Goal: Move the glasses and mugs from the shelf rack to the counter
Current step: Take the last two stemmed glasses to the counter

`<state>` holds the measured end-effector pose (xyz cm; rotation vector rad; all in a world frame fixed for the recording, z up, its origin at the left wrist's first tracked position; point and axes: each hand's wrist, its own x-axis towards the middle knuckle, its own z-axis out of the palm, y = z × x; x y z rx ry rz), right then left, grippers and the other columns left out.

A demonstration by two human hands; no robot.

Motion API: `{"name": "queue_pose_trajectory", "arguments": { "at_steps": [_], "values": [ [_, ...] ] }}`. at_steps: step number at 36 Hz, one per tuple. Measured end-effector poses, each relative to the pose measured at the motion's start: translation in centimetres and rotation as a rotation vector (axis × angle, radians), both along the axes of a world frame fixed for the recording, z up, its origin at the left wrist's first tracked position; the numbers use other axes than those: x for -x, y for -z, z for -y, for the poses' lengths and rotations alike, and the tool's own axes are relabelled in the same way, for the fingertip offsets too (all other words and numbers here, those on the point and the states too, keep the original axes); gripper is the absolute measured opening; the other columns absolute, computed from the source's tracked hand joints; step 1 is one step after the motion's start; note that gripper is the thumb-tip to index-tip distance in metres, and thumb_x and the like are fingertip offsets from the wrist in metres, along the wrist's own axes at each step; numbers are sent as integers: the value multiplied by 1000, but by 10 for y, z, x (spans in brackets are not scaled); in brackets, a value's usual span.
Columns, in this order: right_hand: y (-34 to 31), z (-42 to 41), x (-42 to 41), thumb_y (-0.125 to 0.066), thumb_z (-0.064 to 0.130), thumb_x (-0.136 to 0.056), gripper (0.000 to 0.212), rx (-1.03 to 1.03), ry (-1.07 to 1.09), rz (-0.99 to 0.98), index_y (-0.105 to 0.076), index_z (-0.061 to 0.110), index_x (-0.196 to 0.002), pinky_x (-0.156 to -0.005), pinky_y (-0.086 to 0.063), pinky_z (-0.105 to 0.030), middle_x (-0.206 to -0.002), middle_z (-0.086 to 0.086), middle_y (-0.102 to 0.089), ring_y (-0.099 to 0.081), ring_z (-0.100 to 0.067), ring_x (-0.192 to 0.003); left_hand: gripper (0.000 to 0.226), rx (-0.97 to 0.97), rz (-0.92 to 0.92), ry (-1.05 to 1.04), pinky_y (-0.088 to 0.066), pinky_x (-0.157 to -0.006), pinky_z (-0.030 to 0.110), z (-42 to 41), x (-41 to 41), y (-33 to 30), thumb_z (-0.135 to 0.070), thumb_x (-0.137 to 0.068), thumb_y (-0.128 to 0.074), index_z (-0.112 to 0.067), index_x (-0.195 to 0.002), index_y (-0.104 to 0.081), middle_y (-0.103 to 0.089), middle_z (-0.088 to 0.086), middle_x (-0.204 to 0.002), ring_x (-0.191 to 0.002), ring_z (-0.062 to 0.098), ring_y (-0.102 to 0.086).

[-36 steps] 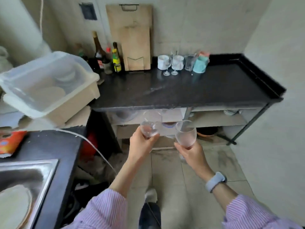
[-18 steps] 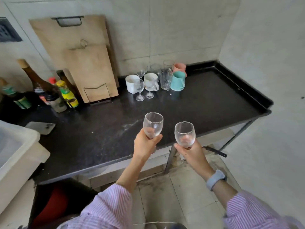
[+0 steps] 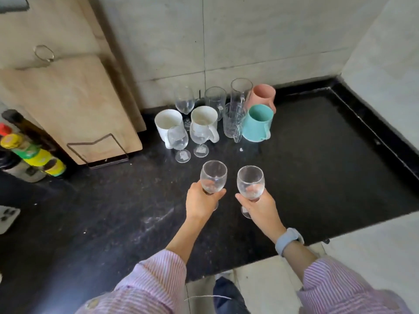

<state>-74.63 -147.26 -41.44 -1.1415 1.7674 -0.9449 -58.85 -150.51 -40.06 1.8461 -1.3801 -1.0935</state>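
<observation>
My left hand [image 3: 201,201] grips a clear wine glass [image 3: 213,176] by the base of its bowl, upright over the black counter [image 3: 317,177]. My right hand [image 3: 258,206] holds a second wine glass [image 3: 250,182] the same way, just to its right. Behind them near the wall stands a cluster: two small wine glasses [image 3: 178,138], two white mugs [image 3: 168,123], a teal mug [image 3: 258,123], a pink mug [image 3: 264,95] and several tall clear glasses [image 3: 241,91]. The shelf rack is out of view.
Two wooden cutting boards [image 3: 68,105] lean against the wall at the left in a wire stand. Bottles with yellow and red caps [image 3: 34,152] stand at the far left. The counter has a raised black rim [image 3: 385,130] on its right side.
Both hands have carried their wine glasses up from below the counter and forward over it, toward the cluster. The view has moved closer to the counter.
</observation>
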Motion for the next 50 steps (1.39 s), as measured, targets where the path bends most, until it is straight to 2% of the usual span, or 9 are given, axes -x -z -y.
{"name": "queue_pose_trajectory", "arguments": {
  "at_steps": [3,14,17,25,30,34,37,41,50],
  "values": [
    [13,33,10,-72,35,-74,21,-28,-19,-25,-52,35,-77,-55,-40,-6,-68,16,-61,-60,7,-68,23,-32,17,8,-39,-63,25,33,14,15,-33,-71,-75,-17,-73,-59,-66,3,-79,-74,15,-59],
    [39,130,25,-74,22,-75,27,-27,-16,51,-63,13,-98,-59,-43,-1,-82,4,-66,-61,-2,-74,23,-33,-50,-73,-36,-58,8,110,45,43,-29,-74,-75,-23,-83,-54,-55,-16,-73,-66,-2,-52],
    [44,144,23,-74,22,-75,29,-33,-13,82,-63,13,-101,-60,-43,0,-83,7,-66,-61,-1,-75,21,-10,-48,-72,-39,-65,16,123,46,48,-28,-75,-74,-24,-83,-55,-60,-11,-78,-71,3,-54],
    [53,162,21,-71,22,-79,36,-54,-19,96,-61,9,-111,-69,-43,-5,-101,-4,-67,-62,-10,-90,18,1,-84,-87,-42,-76,24,140,49,57,-27,-77,-73,-23,-87,-59,-66,-5,-87,-81,9,-59],
    [50,160,20,-69,19,-81,41,-73,1,75,-55,9,-119,-90,-44,-24,-114,-6,-63,-58,-16,-105,27,11,-101,-137,-44,-78,26,136,49,60,-24,-77,-72,-21,-100,-58,-61,-5,-95,-84,9,-57],
    [50,136,20,-61,16,-86,27,-30,44,-154,-54,13,-112,-87,-48,-28,-111,-5,-59,-58,-18,-101,30,115,124,-54,-48,-84,38,108,43,67,-17,-82,-64,-15,-109,-52,-55,0,-100,-94,20,-55],
    [58,111,23,-55,13,-88,33,115,-124,-483,-55,9,-121,-99,-43,-34,-124,-9,-59,-54,-23,-118,45,214,402,181,-40,-101,44,84,34,81,-16,-85,-59,-8,-127,-48,-56,10,-128,-120,28,-50],
    [70,101,25,-38,31,-94,53,-60,-491,-798,-29,14,-143,-117,-14,-49,-155,-4,-24,-16,-19,-145,58,107,661,501,-10,-117,51,70,27,98,-38,-94,-40,-14,-145,-25,-19,5,-157,-146,23,-11],
    [65,118,24,-30,39,-96,58,-204,-594,-897,-11,17,-147,-118,-4,-51,-159,0,-3,1,-20,-146,67,1,791,588,12,-111,57,85,28,109,-56,-93,-18,-23,-147,2,10,-1,-159,-145,24,14]
  ]
}}
